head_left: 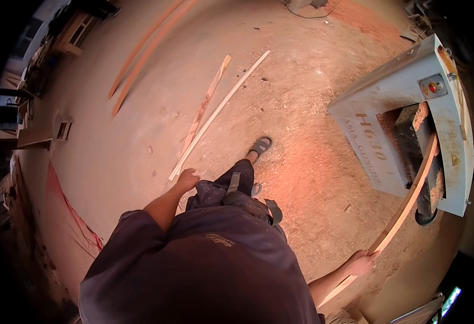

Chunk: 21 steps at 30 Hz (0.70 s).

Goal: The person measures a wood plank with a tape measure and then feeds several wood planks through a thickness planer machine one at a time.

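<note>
The right hand (360,263), low at about five o'clock in the view, was closed around a long, thin, light-coloured wooden strip (404,202), gripping it near its lower end with the fingers wrapped over the edge. From that grip the wooden strip ran up toward two o'clock and its far end lay in the open mouth of a grey woodworking machine (388,102), where it crossed a dark roller housing (412,143) packed with reddish shavings. The machine stood at about three o'clock, with a small control panel bearing a red button (432,86) on its upper face. The left hand (187,179), close to the centre of the view, hung beside the thigh with its fingers loosely curled and nothing in it; whether it touched the dark trousers could not be told. Just above it, toward eleven o'clock, two slender wooden slats (215,110) lay side by side on the floor (312,173), nearly touching at their near ends and spreading apart farther off. Two longer reddish boards (142,51) lay well apart from them, nearer twelve o'clock. The floor was dusted with sawdust, thickest and most orange in front of the machine. One foot in a grey sandal (260,146) stepped forward just beyond the left hand. At nine o'clock stacks of timber (37,108) lined the edge of the room.
</note>
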{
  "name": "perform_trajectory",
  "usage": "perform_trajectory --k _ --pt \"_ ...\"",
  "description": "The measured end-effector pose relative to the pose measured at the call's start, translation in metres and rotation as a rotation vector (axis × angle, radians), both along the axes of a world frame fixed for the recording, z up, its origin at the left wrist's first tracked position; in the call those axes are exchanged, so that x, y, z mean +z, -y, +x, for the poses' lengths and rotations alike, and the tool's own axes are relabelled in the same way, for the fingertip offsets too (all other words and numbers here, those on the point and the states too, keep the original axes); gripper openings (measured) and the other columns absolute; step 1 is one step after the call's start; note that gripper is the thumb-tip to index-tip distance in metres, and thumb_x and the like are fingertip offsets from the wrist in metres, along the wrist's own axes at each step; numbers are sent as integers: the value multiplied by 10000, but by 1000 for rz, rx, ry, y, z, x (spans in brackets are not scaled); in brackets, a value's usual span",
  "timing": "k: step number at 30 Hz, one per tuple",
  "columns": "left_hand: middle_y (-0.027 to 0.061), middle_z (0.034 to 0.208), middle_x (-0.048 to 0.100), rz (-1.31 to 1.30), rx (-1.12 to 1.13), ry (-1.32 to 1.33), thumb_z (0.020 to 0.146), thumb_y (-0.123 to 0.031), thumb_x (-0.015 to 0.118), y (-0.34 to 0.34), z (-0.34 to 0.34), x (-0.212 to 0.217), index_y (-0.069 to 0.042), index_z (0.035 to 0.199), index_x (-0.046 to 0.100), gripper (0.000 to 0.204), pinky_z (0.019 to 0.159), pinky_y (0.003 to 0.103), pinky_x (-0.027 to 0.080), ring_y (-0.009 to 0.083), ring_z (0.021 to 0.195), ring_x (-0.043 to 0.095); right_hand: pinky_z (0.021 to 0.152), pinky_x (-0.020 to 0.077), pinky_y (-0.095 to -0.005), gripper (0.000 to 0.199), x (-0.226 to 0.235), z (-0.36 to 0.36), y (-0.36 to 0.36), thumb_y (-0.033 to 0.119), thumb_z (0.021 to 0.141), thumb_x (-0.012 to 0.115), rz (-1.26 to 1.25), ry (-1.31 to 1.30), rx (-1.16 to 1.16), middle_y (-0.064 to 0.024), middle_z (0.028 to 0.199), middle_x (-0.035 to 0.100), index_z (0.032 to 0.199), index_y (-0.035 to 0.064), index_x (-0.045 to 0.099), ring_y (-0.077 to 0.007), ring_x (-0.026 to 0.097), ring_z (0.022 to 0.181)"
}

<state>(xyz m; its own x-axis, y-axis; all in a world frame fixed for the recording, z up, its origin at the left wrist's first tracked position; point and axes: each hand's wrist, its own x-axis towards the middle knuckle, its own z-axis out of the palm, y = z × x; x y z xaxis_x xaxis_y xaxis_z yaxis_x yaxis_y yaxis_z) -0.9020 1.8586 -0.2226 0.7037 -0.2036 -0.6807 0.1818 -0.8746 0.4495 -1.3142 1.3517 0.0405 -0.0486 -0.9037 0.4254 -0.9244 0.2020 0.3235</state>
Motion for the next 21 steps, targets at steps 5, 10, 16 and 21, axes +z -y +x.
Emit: perform_trajectory --k 5,10,16,21 --pt "217 1066 629 342 -493 81 806 -288 558 -113 -12 -56 -20 985 685 346 903 444 450 357 1013 603 727 535 -415 330 9 -9 16 177 926 527 140 189 -38 -150 963 684 1231 99 626 -280 659 833" --pt "131 776 662 151 -613 54 846 -179 565 -95 10 -72 -52 855 678 170 638 461 513 272 718 658 805 526 -463 415 13 9 43 89 784 599 77 248 212 -225 1036 630 1197 51 620 -401 635 909" --pt "134 803 627 -340 404 -197 846 -34 571 12 87 7 91 1314 452 499 520 291 494 191 593 598 940 445 -507 646 11 10 11 71 755 558 54 307 192 -297 1240 511 1393 86 458 -461 532 1081" --pt "126 821 633 -372 458 -236 863 -26 569 45 142 48 86 1388 367 573 516 292 497 180 575 587 1038 352 -537 701 7 21 -27 36 717 540 -58 171 112 -303 1345 447 1406 28 409 -464 446 1219"
